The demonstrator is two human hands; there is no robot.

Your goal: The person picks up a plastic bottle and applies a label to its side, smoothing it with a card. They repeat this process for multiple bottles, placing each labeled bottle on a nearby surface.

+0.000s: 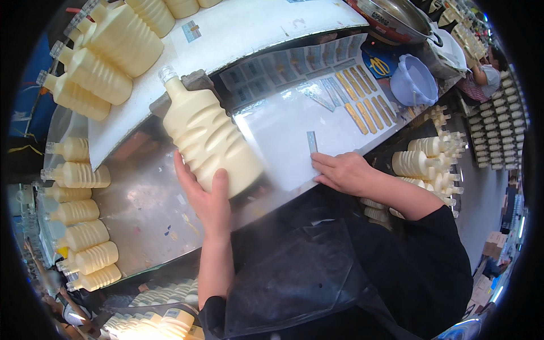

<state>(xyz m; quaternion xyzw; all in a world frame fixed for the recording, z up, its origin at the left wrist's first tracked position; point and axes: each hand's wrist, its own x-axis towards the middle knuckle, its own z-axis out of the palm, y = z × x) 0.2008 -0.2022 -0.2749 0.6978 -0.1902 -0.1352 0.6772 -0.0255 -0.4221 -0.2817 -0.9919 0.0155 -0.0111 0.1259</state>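
Observation:
A large cream-coloured ribbed bottle (212, 136) with a clear threaded neck lies tilted on the worktable, its shoulder against a grey block (198, 82). My left hand (207, 195) holds it near its base, thumb on one side and fingers along the other. Over the wet white sheet (277, 144), my right hand (345, 173) has its fingertips closed on a narrow blue-grey strip label (311, 141). Beyond that hand, gold strip labels (362, 107) lie in rows on the sheet, with several blue-grey strips (328, 93) beside them.
Similar bottles stand on a white shelf (226, 34) at the far left and line the metal table's (147, 198) left edge. A sheet of labels (294, 59) runs along the back. Yellow-handled scissors (379, 66), a lavender bucket (413, 82) and a metal pan (396, 17) are at right.

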